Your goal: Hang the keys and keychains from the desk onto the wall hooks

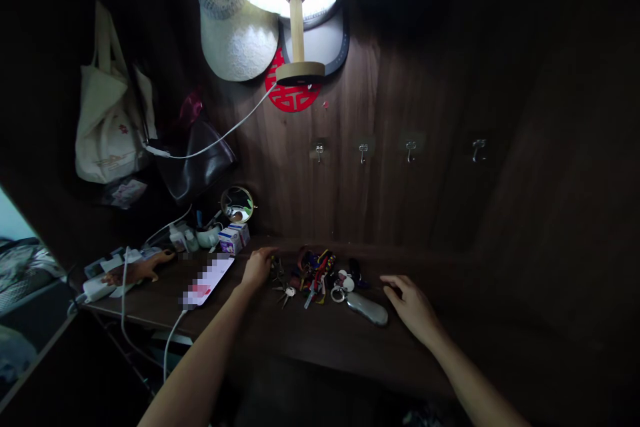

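Keys lie between left hand, its grip unclear, and right hand, grip empty, half-spread.

A wooden lamp with a frilly white shade shines brightly in front of a white lacy cap, a pale grey cap and a round red cutout. Four small silver metal hooks sit in a row on the dark brown wooden wall. On the left hang a cream cloth bag and a shiny dark bag. A round gold-rimmed mirror shows just behind a small white and purple box.
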A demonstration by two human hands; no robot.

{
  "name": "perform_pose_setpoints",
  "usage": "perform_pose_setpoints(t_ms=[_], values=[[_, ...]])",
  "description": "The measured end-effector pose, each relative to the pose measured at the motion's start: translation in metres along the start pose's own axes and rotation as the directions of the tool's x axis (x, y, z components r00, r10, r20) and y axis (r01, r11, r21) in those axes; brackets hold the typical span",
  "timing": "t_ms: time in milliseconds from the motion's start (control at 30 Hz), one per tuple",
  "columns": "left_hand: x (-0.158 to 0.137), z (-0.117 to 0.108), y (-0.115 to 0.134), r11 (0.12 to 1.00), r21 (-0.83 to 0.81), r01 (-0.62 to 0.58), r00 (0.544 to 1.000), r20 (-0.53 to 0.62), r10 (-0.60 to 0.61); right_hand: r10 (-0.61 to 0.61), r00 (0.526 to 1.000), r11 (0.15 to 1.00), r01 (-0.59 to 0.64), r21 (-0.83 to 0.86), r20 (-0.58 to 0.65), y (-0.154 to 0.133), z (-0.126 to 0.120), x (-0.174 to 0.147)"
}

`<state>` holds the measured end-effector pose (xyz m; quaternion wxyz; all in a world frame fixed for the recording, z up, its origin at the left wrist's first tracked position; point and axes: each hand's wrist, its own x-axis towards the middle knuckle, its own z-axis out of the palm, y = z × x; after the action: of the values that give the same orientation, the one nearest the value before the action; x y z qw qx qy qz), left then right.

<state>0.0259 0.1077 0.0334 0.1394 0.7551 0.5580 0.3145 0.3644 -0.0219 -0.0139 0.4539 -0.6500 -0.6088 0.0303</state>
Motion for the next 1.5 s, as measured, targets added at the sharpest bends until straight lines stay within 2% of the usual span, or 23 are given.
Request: perform_pose_setpoints(t_ms=[200,367,500,600,767,933,1067,1233,1333,1400,1500], values=[[0.014,0.002,0.009,0.985,0.172,-0.029,0.991,0.133,0.006,-0.065,0.997,0.997,0.066,-0.044,0.036,0.002,0.001,0.002],[0.023,-0.003,0.012,0.988,0.151,0.01,0.994,0.102,-0.026,-0.072,0.996,0.993,0.076,-0.092,0.052,0.004,0.002,0.002],[0.046,-0.012,0.025,1.0,0.0,0.029,1.0,-0.005,-0.029,-0.044,0.997,0.993,0.051,-0.111,0.065,0.004,0.002,0.002],[0.072,-0.018,0.048,0.983,-0.183,-0.005,0.996,-0.086,-0.01,-0.024,0.997,0.992,0.033,-0.119,0.076,0.004,0.002,0.003],[0.111,-0.019,0.098,0.86,-0.489,-0.148,0.978,-0.201,0.055,-0.014,0.997,0.992,0.025,-0.127,0.082,0.003,0.002,0.003],[0.13,-0.018,0.141,0.752,-0.606,-0.258,0.946,-0.317,0.069,0.014,0.998,0.989,-0.004,-0.145,0.063,-0.001,0.0,0.001],[0.134,-0.024,0.165,0.753,-0.582,-0.306,0.91,-0.411,0.052,0.009,0.998,0.988,0.001,-0.154,0.068,-0.003,-0.001,0.001],[0.133,-0.032,0.189,0.799,-0.5,-0.335,0.863,-0.502,0.048,0.036,0.997,0.986,-0.023,-0.166,0.073,-0.004,-0.001,0.001],[0.133,-0.033,0.199,0.852,-0.394,-0.346,0.825,-0.56,0.076,0.053,0.996,0.983,-0.04,-0.182,0.069,-0.006,-0.001,0.001],[0.135,-0.032,0.204,0.898,-0.304,-0.317,0.823,-0.56,0.1,0.059,0.996,0.98,-0.045,-0.193,0.07,-0.007,-0.002,0.001],[0.138,-0.029,0.205,0.938,-0.239,-0.25,0.846,-0.525,0.092,0.047,0.996,0.98,-0.032,-0.199,0.074,-0.008,-0.003,0.001]])
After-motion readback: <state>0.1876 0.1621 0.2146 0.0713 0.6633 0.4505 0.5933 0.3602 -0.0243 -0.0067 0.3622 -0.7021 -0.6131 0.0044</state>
